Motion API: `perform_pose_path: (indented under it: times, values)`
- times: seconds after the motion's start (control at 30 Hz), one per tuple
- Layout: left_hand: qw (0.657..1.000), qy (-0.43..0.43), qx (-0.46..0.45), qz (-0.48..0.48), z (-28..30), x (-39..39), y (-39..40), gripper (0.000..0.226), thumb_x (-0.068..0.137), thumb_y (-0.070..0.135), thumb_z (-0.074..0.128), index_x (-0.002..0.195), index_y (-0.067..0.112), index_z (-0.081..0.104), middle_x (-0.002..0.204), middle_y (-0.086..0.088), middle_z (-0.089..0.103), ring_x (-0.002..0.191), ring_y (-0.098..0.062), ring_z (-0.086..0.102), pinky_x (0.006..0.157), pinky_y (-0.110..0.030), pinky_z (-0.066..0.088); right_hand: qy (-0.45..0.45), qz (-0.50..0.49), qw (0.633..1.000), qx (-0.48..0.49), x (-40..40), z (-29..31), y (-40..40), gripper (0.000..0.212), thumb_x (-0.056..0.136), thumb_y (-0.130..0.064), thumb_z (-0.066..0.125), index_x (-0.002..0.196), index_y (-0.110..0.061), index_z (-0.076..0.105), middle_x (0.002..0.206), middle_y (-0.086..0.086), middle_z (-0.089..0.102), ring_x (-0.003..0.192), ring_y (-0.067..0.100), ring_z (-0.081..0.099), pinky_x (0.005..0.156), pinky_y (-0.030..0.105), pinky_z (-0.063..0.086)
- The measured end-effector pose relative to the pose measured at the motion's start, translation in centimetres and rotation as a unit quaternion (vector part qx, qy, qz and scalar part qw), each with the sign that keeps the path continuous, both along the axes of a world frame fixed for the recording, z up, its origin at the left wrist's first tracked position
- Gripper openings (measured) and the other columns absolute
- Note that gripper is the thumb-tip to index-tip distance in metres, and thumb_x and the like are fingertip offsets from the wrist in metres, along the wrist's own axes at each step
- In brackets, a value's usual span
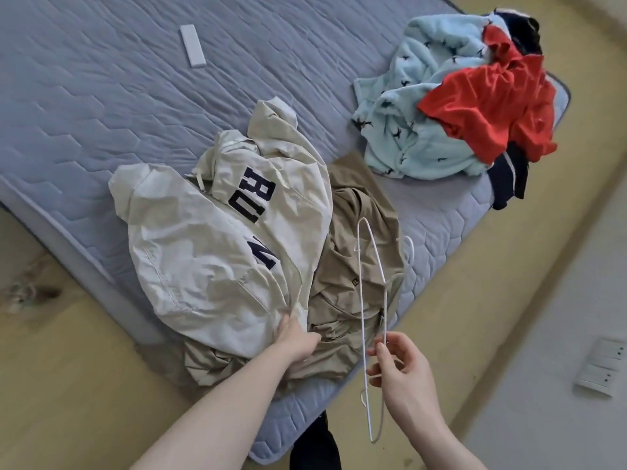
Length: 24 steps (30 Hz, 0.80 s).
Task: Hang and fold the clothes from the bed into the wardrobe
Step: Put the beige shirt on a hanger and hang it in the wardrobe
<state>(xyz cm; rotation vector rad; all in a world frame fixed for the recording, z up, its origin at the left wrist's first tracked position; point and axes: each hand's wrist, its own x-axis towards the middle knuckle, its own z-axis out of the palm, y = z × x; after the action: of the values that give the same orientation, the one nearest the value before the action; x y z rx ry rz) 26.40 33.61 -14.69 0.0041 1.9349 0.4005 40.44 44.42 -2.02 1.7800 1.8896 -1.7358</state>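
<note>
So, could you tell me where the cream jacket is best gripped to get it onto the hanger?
At the collar, from the far side: the cream jacket lies crumpled, and the left hand holds only its near edge, while the right hand holds the hanger.

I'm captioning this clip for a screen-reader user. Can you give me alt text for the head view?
A person's left hand grips a cream jacket lying over a tan garment on a blue quilted mattress, while the right hand holds a white wire hanger. A pile of light blue, red and dark clothes lies farther back.
</note>
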Motion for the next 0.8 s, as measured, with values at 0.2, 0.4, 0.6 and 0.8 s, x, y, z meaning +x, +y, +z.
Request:
perform_pose_path:
  times: [0.2, 0.4, 0.6, 0.8]
  values:
    - [0.947, 0.213, 0.074, 0.228, 9.8, -2.0, -3.2, 0.018, 0.087, 0.013, 0.070, 0.082, 0.029, 0.067, 0.090, 0.011, 0.068, 0.094, -0.020, 0.066, 0.077, -0.027, 0.044, 0.008, 0.059, 0.998, -0.013, 0.4, 5.1, 2.0, 0.016, 0.104, -0.012, 0.055, 0.093, -0.018, 0.065, 0.084, -0.003, 0.074, 0.059, 0.012, 0.063, 0.059, 0.029, 0.054]
    - [0.923, 0.266, 0.124, 0.248, 22.6, -4.7, -7.8, 0.030, 0.091, 0.005, 0.054, 0.094, 0.034, 0.052, 0.091, 0.009, 0.062, 0.056, -0.006, 0.055, 0.052, -0.019, 0.040, 0.027, 0.145, 0.989, 0.004, -0.6, 13.0, 2.6, 0.019, 0.106, -0.014, 0.050, 0.090, -0.020, 0.059, 0.084, -0.007, 0.073, 0.052, 0.009, 0.051, 0.055, 0.022, 0.044]
    - [0.867, 0.366, 0.198, 0.275, 33.6, -5.8, -12.4, 0.035, 0.076, 0.019, 0.044, 0.091, 0.047, 0.059, 0.094, 0.013, 0.060, 0.073, -0.002, 0.052, 0.068, -0.023, 0.041, 0.059, 0.239, 0.969, 0.030, -3.0, 21.3, 1.9, 0.020, 0.105, -0.016, 0.052, 0.088, -0.021, 0.061, 0.081, -0.006, 0.072, 0.055, 0.002, 0.049, 0.059, 0.024, 0.039]
    - [0.807, 0.481, 0.267, 0.216, 45.8, -5.9, -15.7, 0.035, 0.082, 0.017, 0.043, 0.094, 0.041, 0.065, 0.094, 0.016, 0.061, 0.074, -0.007, 0.056, 0.068, -0.007, 0.038, 0.119, 0.326, 0.936, 0.054, -6.5, 28.0, 0.4, 0.014, 0.098, -0.018, 0.065, 0.087, -0.023, 0.058, 0.073, -0.009, 0.066, 0.058, 0.007, 0.053, 0.058, 0.021, 0.043]
